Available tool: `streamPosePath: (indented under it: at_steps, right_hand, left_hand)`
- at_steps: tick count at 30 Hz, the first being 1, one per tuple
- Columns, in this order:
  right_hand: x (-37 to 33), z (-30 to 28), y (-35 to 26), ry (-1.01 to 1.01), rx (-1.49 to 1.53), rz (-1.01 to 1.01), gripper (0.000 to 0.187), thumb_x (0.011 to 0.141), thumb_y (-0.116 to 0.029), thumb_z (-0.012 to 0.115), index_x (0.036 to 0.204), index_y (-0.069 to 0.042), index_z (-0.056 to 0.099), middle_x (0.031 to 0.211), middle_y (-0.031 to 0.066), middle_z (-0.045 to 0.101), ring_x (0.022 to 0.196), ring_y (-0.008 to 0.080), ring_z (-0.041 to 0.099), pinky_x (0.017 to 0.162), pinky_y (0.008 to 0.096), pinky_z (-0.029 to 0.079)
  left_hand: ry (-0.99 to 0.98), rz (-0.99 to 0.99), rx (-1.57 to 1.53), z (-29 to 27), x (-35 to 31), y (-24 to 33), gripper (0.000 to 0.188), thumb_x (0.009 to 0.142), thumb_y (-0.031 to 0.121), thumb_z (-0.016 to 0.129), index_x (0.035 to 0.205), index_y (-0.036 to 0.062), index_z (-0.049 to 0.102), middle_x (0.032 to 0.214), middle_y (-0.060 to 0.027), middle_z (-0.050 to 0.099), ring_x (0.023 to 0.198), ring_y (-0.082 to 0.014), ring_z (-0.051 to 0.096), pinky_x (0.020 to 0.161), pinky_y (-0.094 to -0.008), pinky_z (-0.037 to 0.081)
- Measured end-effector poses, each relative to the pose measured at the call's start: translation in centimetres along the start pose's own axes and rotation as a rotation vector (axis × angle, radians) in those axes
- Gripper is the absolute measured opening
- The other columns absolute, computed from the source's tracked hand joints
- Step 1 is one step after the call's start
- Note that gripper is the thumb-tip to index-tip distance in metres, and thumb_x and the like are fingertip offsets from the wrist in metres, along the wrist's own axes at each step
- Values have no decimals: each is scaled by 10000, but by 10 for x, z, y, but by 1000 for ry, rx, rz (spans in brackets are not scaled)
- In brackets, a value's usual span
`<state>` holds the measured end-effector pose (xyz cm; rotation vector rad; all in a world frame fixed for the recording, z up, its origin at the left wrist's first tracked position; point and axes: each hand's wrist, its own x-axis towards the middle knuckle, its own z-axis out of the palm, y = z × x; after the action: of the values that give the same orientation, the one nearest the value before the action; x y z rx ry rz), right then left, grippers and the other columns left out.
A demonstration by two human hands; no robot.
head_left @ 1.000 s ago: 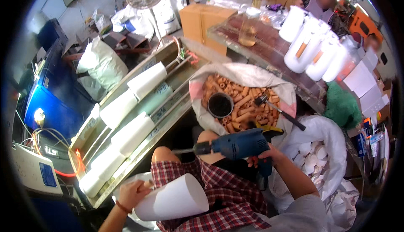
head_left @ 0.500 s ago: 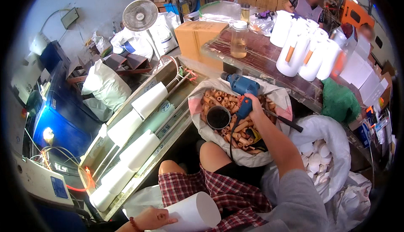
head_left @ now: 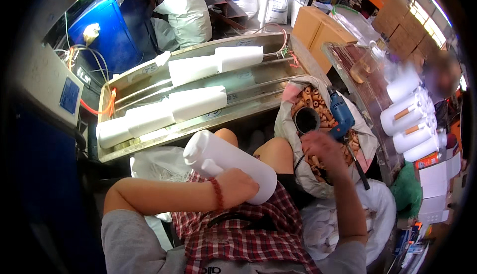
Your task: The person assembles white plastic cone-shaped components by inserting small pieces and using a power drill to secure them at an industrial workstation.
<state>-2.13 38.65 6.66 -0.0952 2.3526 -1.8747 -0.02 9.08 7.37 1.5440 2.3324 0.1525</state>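
A white plastic cylinder (head_left: 243, 157) with a handle-like loop on its side lies tilted across my lap. My left hand (head_left: 239, 187), with a red bead bracelet at the wrist, is closed round its lower side. Over the open sack (head_left: 365, 110) my right hand (head_left: 323, 149) is smeared by motion, so its fingers are unclear. Close by, the blue power drill (head_left: 342, 115) rests in the sack on short tan tubes (head_left: 310, 95). A dark round cup (head_left: 306, 120) sits among the tubes, left of the drill.
Ahead, a long trough (head_left: 198, 120) holds white cylinders on rods. More white cylinders (head_left: 405, 120), some with tan grips, stand on the worn table (head_left: 357, 82) at right beside a jar (head_left: 365, 65). A bag of white pieces (head_left: 385, 214) lies near my right arm. A person (head_left: 442, 75) is beyond the table.
My right hand has let go of the drill, now lying in the sack. My left hand has brought the white cylinder up and inward over my lap. The view has turned.
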Motion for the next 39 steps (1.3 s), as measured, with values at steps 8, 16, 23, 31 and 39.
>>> streamPosePath:
  at_steps: [8, 16, 23, 31, 39]
  right_hand:
    - [14, 126, -72, -673, -758, -168, 546, 852, -576, 472, 897, -63, 656, 771, 182, 636, 731, 357, 616, 635, 410, 467]
    - [4, 152, -61, -527, -635, -281, 417, 786, -417, 573, 910, -19, 583, 766, 165, 629, 731, 319, 626, 627, 423, 480]
    - [10, 73, -62, -265, 86, 153, 339, 916, -335, 530, 978, -3, 567, 795, 120, 657, 700, 178, 652, 596, 295, 515]
    - [2, -95, -62, 375, 237, -95, 300, 922, -221, 518, 1018, 63, 528, 858, 133, 661, 810, 185, 648, 754, 289, 520]
    - [34, -232, -16, 780, -121, -223, 324, 929, -234, 520, 1088, 46, 489, 989, 117, 616, 899, 167, 598, 808, 290, 467]
  left_hand:
    - [181, 94, 186, 81, 41, 2, 172, 833, 184, 538, 887, 45, 625, 903, -128, 634, 833, -267, 633, 763, -390, 496]
    - [-116, 309, 206, 11, 38, 34, 270, 850, 266, 570, 1016, 56, 604, 931, -94, 638, 847, -250, 639, 763, -385, 494]
    - [466, 428, -293, -31, 11, 45, 170, 816, 236, 623, 874, 80, 586, 773, -86, 606, 692, -238, 612, 619, -322, 488]
    - [521, -214, -1034, 12, -26, -13, 196, 906, 92, 518, 798, -43, 612, 617, -59, 606, 566, -78, 511, 510, -234, 392]
    - [527, -389, -1033, 20, -2, -7, 289, 932, 162, 516, 691, 4, 538, 599, -34, 483, 595, -131, 441, 551, -301, 361]
